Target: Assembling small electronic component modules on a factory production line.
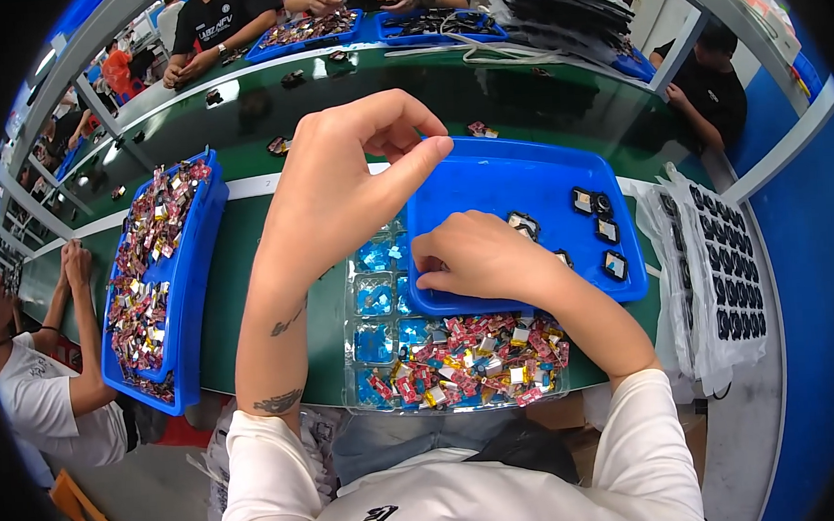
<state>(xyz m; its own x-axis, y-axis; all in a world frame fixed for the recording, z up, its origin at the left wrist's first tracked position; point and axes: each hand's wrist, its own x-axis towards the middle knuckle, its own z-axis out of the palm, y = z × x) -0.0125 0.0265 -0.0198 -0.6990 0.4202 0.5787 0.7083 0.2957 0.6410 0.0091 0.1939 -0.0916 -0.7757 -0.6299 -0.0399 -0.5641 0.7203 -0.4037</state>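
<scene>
My left hand (335,170) is raised over the near-left rim area of a blue tray (526,173), thumb and index fingertips pressed together; anything between them is hidden. Lower down, my right hand (479,257) reaches across that tray to its left side, fingers curled; what they hold, if anything, cannot be seen. Several small black square parts (607,231) lie in the tray, some partly behind my right hand. Under the tray's near edge is a clear compartment tray (351,360), heaped with red circuit boards (461,358) wired to small battery cells. Blue pieces (373,295) show in its left compartments.
To the left stands a long blue bin (201,245) full of red boards, beside a seated co-worker (61,378). A dark green conveyor belt (369,96) runs across, carrying scattered parts. Black parts in white trays (727,261) are at right. Metal posts (783,147) frame the station.
</scene>
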